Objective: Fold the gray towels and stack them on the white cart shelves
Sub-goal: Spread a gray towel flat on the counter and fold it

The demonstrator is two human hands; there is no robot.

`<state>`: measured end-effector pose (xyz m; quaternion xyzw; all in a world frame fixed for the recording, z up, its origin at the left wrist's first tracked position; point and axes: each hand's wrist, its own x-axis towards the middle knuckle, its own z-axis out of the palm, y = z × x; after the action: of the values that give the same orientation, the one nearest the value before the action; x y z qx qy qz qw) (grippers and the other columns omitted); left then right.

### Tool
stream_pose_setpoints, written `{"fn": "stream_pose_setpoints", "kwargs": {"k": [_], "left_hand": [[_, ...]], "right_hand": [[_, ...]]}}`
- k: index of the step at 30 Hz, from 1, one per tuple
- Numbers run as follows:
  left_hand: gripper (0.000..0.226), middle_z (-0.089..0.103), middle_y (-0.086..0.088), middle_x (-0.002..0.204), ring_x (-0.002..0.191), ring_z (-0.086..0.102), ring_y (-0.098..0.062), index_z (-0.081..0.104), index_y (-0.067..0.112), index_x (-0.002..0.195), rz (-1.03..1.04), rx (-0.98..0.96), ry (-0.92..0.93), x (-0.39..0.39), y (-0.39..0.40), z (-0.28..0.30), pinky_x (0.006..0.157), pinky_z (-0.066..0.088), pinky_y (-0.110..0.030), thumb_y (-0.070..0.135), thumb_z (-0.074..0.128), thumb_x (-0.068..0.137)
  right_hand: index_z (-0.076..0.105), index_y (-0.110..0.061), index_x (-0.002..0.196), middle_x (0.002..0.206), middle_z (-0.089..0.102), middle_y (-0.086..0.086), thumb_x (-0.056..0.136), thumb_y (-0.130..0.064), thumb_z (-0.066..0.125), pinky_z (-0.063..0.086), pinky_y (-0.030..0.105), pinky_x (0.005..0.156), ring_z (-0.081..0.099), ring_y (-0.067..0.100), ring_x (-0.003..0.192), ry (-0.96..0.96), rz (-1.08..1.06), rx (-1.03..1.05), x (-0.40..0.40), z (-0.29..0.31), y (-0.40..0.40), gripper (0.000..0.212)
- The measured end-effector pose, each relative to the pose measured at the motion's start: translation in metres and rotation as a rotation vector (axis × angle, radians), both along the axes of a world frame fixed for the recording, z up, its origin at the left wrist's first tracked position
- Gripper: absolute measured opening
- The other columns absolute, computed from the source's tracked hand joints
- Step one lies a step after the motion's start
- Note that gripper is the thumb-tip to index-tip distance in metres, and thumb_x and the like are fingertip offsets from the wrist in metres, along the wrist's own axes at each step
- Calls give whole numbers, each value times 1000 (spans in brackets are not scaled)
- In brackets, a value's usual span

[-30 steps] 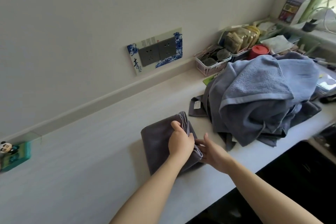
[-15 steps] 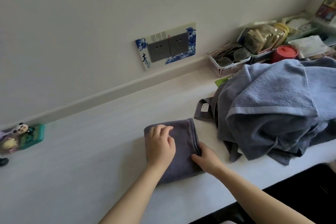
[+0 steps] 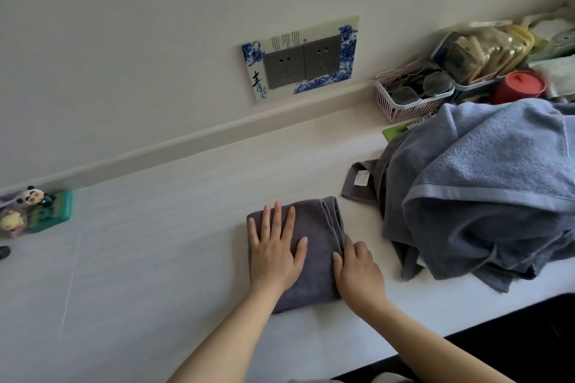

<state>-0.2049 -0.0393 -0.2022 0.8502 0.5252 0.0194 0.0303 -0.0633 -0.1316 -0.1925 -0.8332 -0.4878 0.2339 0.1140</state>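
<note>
A folded gray towel (image 3: pixel 314 246) lies flat on the white tabletop (image 3: pixel 161 258), its layered edges stacked along the right side. The person's left hand (image 3: pixel 275 253) rests palm down on the towel's left half, fingers straight and spread, so that grip is apart and presses rather than clasps. The right hand (image 3: pixel 357 270) sits at the towel's right edge, knuckles up, fingers bent down against the stacked edges; whether its grip is clamped on the cloth or only pushing against it cannot be told. Just to the right, apart from the folded towel, a loose heap of blue and gray towels (image 3: pixel 485 196) is piled on the tabletop, a labelled gray corner sticking out toward the wall. Behind the heap stand a pink basket (image 3: pixel 404 106) with eyeglasses and a red container (image 3: pixel 519 87). A double wall socket (image 3: pixel 301 64) with a blue-and-white surround is on the wall, and a panda figure (image 3: pixel 34 196) stands on a green box at far left.
</note>
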Motion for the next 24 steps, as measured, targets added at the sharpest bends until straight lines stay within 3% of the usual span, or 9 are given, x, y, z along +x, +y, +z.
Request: {"fn": "stream_pose_setpoints", "kwargs": {"k": [2, 6, 10, 12, 14, 17, 21, 24], "left_hand": [[65, 32, -11, 152, 141, 28, -30, 32, 17, 146, -7, -10, -12, -1, 1, -1, 110, 16, -58, 51, 31, 90], [62, 35, -10, 150, 140, 28, -28, 37, 18, 144, -32, -12, -91, 0, 3, -1, 110, 15, -54, 48, 34, 89], [63, 30, -15, 151, 139, 26, -27, 45, 16, 138, 152, -32, -474, -22, -9, 1, 113, 22, -39, 43, 49, 82], [67, 36, -12, 145, 134, 33, -25, 41, 16, 140, 399, -184, -626, -35, -24, 13, 107, 29, -32, 41, 61, 80], [74, 48, -4, 131, 118, 49, -19, 39, 16, 137, 655, -488, -788, -49, -31, 17, 96, 40, -29, 43, 71, 77], [81, 65, -3, 116, 101, 63, -16, 54, 12, 119, 836, -889, -1074, -70, -31, 22, 88, 52, -34, 58, 77, 57], [60, 70, -8, 108, 99, 67, -21, 59, 8, 116, 906, -1118, -1271, -97, -32, 29, 83, 53, -32, 40, 78, 69], [52, 70, -10, 106, 97, 67, -22, 60, 5, 115, 942, -1138, -1327, -121, -37, 40, 75, 53, -30, 32, 77, 73]], "right_hand": [[35, -10, 140, 126, 47, 13, 92, -46, 19, 45, 38, 84, 47, 30, 111, 12, 2, 27, 1, -3, 1, 62], [31, -13, 140, 133, 38, 12, 99, -34, 33, 45, 36, 87, 48, 29, 112, 55, 14, -22, 7, -2, 4, 47], [39, -12, 133, 127, 42, 14, 97, -37, 37, 46, 37, 88, 52, 33, 107, 190, -24, -68, 10, 2, 6, 43], [44, -11, 128, 123, 49, 14, 96, -43, 41, 45, 33, 85, 53, 31, 107, 249, -45, -92, 15, 5, 9, 46], [46, -9, 125, 118, 57, 10, 91, -48, 49, 41, 30, 72, 56, 28, 103, 342, -80, -89, 16, 13, 13, 52], [49, -5, 120, 112, 60, 8, 84, -49, 62, 40, 29, 62, 56, 24, 93, 537, -169, -149, 9, 21, 21, 58], [58, -6, 115, 101, 66, 5, 78, -46, 70, 50, 29, 74, 63, 22, 91, 853, -221, -223, -13, 23, 28, 55], [58, -7, 115, 101, 68, 6, 78, -41, 72, 54, 33, 79, 66, 23, 91, 976, -161, -202, -36, 25, 33, 51]]}}
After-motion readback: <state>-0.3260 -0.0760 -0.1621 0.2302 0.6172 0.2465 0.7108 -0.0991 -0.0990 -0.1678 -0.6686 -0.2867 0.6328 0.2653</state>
